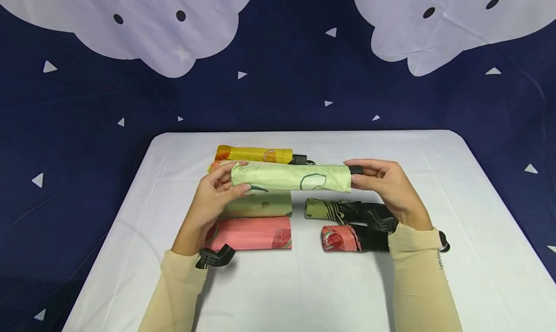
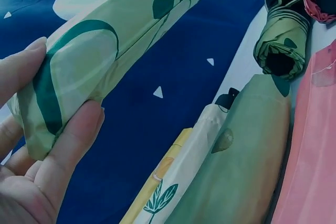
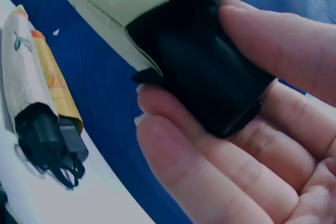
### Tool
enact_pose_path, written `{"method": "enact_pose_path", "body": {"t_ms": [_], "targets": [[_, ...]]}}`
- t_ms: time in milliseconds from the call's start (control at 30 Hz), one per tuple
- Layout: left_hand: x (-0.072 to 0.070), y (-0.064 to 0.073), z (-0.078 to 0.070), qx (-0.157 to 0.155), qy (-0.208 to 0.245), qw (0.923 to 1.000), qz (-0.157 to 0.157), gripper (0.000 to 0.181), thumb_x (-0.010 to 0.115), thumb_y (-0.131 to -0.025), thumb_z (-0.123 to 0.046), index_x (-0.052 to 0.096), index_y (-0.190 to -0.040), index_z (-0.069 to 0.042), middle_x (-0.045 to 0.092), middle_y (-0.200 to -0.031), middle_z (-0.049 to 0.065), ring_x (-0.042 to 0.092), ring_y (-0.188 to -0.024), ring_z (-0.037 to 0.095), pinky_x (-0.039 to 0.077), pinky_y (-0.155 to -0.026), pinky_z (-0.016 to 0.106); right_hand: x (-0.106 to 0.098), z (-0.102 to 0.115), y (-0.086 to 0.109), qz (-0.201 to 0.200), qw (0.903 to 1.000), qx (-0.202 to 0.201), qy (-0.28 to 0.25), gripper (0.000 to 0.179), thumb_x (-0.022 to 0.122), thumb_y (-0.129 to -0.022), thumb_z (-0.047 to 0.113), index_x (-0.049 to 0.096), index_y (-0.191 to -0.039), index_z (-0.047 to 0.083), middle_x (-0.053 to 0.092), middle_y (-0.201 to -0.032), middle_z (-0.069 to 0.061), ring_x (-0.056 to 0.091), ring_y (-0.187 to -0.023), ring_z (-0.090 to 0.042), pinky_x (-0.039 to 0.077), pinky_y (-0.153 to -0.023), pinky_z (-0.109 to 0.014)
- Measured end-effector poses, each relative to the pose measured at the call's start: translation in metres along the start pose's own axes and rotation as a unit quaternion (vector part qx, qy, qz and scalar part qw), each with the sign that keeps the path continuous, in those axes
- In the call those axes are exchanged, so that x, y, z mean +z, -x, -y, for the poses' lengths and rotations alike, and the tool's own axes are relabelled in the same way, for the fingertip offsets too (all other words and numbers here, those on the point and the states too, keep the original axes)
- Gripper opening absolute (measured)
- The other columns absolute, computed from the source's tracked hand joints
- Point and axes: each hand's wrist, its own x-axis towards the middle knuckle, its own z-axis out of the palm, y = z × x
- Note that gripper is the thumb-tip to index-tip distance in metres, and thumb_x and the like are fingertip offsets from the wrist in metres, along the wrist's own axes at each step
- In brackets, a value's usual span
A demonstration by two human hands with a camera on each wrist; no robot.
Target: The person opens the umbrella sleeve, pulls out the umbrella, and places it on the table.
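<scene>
A folded umbrella (image 1: 291,177) in a light green sleeve is held level above the table. My left hand (image 1: 213,192) pinches the sleeve's left end between thumb and fingers. At the other end, the thumb and fingers of my right hand (image 1: 386,187) grip the black handle (image 3: 205,72), which sticks out of the sleeve. Below lie a darker green sleeve (image 1: 260,205) and a pink sleeve (image 1: 252,233). To their right are a green folded umbrella (image 1: 319,209) and a pink folded umbrella (image 1: 339,238), both partly black; my right forearm and wrist camera cover part of them.
Behind the held umbrella lies a yellow sleeved umbrella (image 1: 260,154). Next to it is a white sleeved umbrella (image 3: 26,66) with a leaf print, mostly hidden in the head view. All rest on a white-covered table (image 1: 299,293), with a dark blue patterned cloth (image 1: 282,95) beyond.
</scene>
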Motion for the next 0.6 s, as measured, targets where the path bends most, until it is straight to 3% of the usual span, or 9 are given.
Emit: {"method": "enact_pose_path", "body": {"t_ms": [600], "targets": [[-0.010,-0.002,0.007,-0.004,-0.007,0.9994,-0.032,0.051,0.073,-0.090,0.008,0.057,-0.138,0.003,0.063,-0.128,0.013,0.069,-0.107,0.020,0.061,-0.078,0.028,-0.010,-0.001,0.002,-0.025,0.9934,-0.038,-0.105,0.031,0.062,-0.096,-0.011,0.066,-0.127,-0.010,0.070,-0.117,-0.017,0.075,-0.092,-0.026,0.058,-0.086,-0.044]]}}
